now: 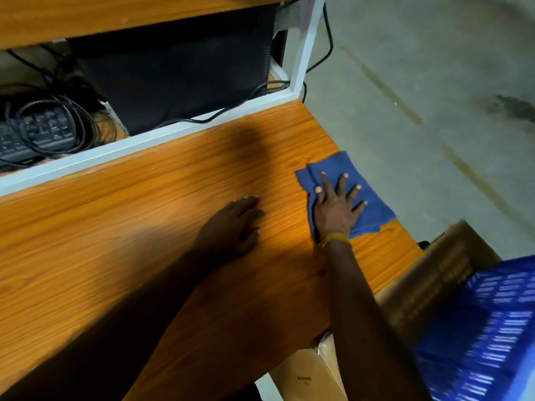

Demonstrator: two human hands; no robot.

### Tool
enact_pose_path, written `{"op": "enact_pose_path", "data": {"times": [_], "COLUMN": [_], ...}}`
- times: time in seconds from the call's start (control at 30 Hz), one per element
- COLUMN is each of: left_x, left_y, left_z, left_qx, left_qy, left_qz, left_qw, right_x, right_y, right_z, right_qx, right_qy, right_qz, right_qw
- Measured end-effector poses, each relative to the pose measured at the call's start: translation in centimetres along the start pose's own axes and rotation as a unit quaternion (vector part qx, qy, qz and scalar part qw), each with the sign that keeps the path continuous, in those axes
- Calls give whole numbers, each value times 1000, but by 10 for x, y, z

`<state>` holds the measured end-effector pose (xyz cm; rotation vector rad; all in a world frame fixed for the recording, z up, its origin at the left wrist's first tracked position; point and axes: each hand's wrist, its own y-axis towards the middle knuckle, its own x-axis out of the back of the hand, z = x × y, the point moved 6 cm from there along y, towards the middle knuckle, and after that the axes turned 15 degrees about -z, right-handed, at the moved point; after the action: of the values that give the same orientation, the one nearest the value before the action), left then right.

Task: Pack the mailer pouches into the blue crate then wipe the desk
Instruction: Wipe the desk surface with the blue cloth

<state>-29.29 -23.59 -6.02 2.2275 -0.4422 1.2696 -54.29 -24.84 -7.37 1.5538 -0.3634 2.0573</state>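
Observation:
My right hand [337, 205] lies flat with fingers spread on a blue cloth [373, 198], pressing it onto the orange wood-grain desk [144, 227] near the desk's right edge. A yellow band circles that wrist. My left hand [236, 224] rests palm down on the bare desk top to the left of the cloth, fingers loosely curled, holding nothing. At the lower right, beside the desk, stands the blue crate [489, 328], blurred, with brown mailer pouches [443, 273] standing in it.
A white metal frame [150, 140] borders the desk's far edge. Behind it sit a black computer case [179, 79] and a power strip with tangled cables [43, 131]. Cardboard boxes [312, 374] stand under the desk's right corner. Grey concrete floor [434, 82] lies to the right.

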Motion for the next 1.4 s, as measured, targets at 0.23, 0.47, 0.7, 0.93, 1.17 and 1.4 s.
{"op": "enact_pose_path", "data": {"times": [0.23, 0.47, 0.7, 0.93, 1.17, 1.4], "left_x": [2, -8, -3, -4, -2, -7], "left_y": [2, 36, 50, 51, 49, 48], "left_z": [8, 25, 42, 43, 45, 46], "left_qx": [31, 13, 47, 51, 47, 47], "left_qy": [16, 23, 20, 25, -11, -20], "left_qz": [4, 22, -38, -45, -55, -49], "left_qw": [999, 999, 998, 997, 997, 997], "right_x": [12, -20, -14, -40, -40, -62], "right_y": [-10, 17, 26, 55, 89, 82], "right_z": [-45, 45, 16, 89, 72, 136], "right_qx": [-70, 80, 29, 148, 73, 232], "right_qy": [9, -17, 0, -8, 3, 6], "right_qz": [-44, 8, -27, 22, -11, 26], "right_qw": [997, 997, 999, 989, 997, 972]}}
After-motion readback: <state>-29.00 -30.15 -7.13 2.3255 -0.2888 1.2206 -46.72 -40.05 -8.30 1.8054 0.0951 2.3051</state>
